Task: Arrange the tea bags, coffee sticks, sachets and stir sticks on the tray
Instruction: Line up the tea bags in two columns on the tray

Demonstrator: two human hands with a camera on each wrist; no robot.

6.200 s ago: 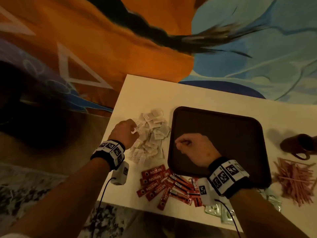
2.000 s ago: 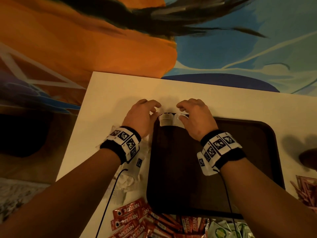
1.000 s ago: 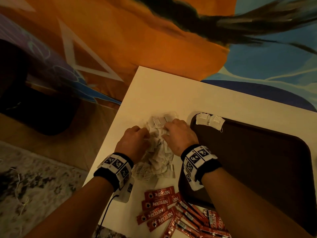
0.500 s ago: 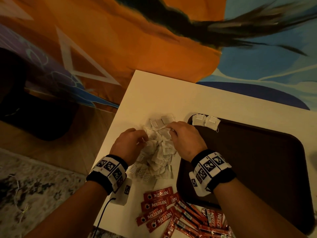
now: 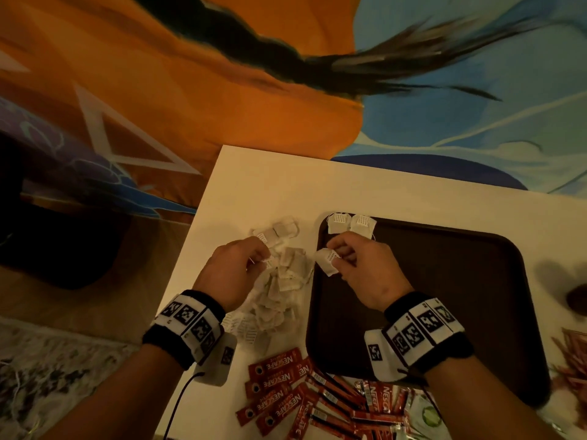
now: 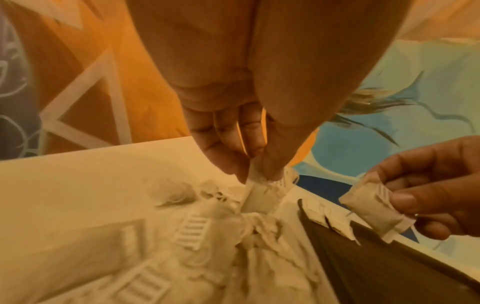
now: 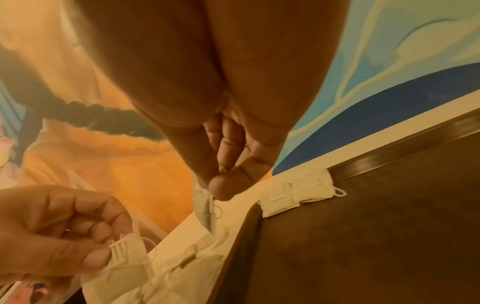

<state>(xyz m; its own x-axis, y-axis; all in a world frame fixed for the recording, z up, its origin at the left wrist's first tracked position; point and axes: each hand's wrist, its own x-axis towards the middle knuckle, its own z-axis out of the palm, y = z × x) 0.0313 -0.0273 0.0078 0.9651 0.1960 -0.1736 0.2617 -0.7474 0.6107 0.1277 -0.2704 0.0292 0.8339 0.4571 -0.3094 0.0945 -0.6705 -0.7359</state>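
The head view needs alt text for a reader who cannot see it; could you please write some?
Each hand pinches a tea bag: the left hand over the loose tea bag pile on the white table, the right hand over the dark tray. Two tea bags sit in the tray's far left corner; red coffee sticks lie nearest the camera.

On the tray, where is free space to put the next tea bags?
The brown tray is bare right of and nearer than the two tea bags in its far-left corner. Crowded: the tea bag pile left of it, coffee sticks along its near edge.
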